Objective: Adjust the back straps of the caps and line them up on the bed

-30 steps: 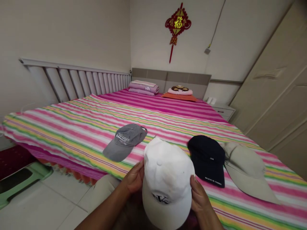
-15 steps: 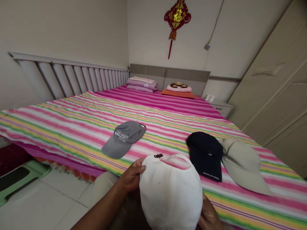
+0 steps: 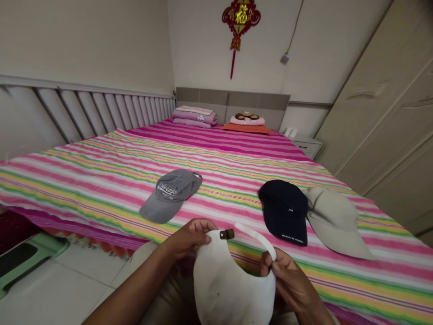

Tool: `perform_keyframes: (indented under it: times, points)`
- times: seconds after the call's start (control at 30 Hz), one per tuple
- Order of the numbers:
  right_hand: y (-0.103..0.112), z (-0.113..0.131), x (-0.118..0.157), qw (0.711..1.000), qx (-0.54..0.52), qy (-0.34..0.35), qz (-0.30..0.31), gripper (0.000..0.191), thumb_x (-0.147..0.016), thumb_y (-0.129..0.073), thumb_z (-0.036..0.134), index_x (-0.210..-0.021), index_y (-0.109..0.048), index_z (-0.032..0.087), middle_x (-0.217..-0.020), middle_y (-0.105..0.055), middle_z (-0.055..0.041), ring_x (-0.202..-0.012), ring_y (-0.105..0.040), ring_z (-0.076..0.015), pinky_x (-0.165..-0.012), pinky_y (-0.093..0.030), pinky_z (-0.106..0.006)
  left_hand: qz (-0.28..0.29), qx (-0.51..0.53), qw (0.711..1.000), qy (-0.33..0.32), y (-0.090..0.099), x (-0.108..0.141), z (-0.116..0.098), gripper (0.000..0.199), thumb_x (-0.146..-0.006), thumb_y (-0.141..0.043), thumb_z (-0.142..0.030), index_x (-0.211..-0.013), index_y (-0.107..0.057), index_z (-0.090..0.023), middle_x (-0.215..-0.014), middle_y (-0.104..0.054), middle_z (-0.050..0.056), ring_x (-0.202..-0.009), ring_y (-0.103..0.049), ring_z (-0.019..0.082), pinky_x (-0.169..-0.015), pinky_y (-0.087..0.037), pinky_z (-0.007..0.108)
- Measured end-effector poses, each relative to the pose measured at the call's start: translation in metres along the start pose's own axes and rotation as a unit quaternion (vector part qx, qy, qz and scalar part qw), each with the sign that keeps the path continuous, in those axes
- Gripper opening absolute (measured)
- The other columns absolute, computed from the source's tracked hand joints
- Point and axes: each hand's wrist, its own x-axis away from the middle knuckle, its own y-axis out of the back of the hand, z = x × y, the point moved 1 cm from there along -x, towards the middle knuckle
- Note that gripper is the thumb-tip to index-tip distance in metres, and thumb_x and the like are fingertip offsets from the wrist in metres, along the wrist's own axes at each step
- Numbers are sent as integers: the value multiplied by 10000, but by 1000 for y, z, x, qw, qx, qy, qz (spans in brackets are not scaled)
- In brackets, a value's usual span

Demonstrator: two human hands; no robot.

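Observation:
A white cap is held up in front of me, its back opening facing away over the bed's edge. My left hand pinches its rim beside a small dark buckle. The white strap is out of the buckle, its free end pointing back toward it. My right hand is closed on the base of that strap at the cap's right rim. A grey cap with white lettering lies ahead to the left. To the right lie a navy cap and a beige cap, touching each other.
The bed has a striped cover, with folded purple bedding and an orange-and-pink pile by the headboard. A green stool stands on the floor at left. A nightstand and wardrobe are at right.
My right hand has come up from the cap's lower right side to grip the strap. The strap, earlier arched across the opening, now hangs apart from the buckle. The view has shifted slightly.

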Motion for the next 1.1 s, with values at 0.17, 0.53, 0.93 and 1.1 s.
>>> perform_keyframes:
  times: [0.17, 0.53, 0.93, 1.1]
  points:
    - [-10, 11, -2, 998, 25, 42, 28, 164, -651, -696, 285, -733, -601, 180, -610, -621, -10, -615, -539, -144, -615, -398, -261, -5, -31, 999, -8, -11, -2, -5, 155, -598, -702, -238, -677, -622, -132, -503, -547, -19, -390, -420, 43, -397, -292, 159]
    - [-18, 32, -7, 993, 105, 33, 34, 187, -715, -638, 325, -747, -560, 158, -535, -598, 7, -378, -468, -71, -420, -341, -204, 66, 42, 997, -27, -19, -12, 5, 254, -609, -704, -174, -860, -678, -141, -832, -689, 77, -645, -611, 126, -618, -448, 230]
    - [-53, 31, -26, 985, 169, -20, -30, 393, -593, -697, 452, -716, -480, 148, -391, -380, 109, -308, -180, -5, -331, -75, -196, 84, -33, 995, -47, -42, -14, 4, 217, -667, -666, -236, -855, -632, -133, -722, -647, 39, -601, -568, 99, -569, -409, 202]
    - [-58, 27, -26, 985, 167, -14, -44, 365, -609, -690, 438, -685, -464, 162, -385, -395, 98, -328, -216, -23, -340, -108, -195, 67, -65, 994, -62, -50, -12, 5, 286, -575, -732, -207, -832, -622, -151, -761, -635, 17, -651, -563, 110, -597, -404, 209]
